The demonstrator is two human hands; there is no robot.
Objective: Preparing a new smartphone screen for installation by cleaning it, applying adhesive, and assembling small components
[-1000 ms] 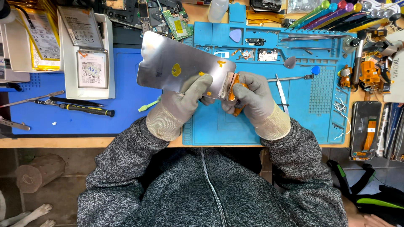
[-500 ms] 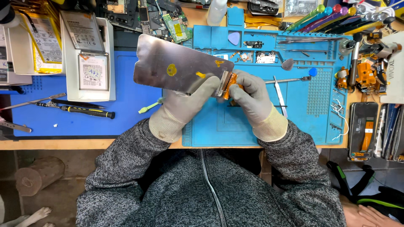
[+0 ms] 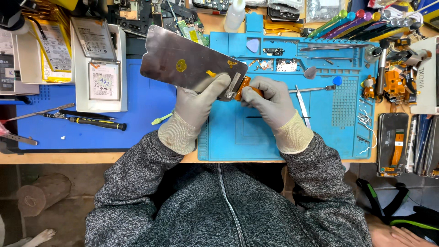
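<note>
- Left hand (image 3: 197,103), in a grey glove, is gripping the lower right end of a silvery phone screen panel (image 3: 187,64), thumb lying across its back; fingers closed on it.
- Panel is being held up over the blue work mat (image 3: 256,137), tilted, long side running up-left toward the white box (image 3: 98,68) w/ batteries.
- Right hand (image 3: 270,98), gloved too, is pinching the orange flex cable (image 3: 243,88) at the panel's lower right corner; fingers shut on it.
- Both hands are sitting close together, nearly touching at that corner.
- Tweezers (image 3: 302,103) are lying on the mat just right of the right hand.
- Black-handled screwdriver (image 3: 91,120) is lying on the darker blue mat (image 3: 137,123), well left of the hands.
</note>
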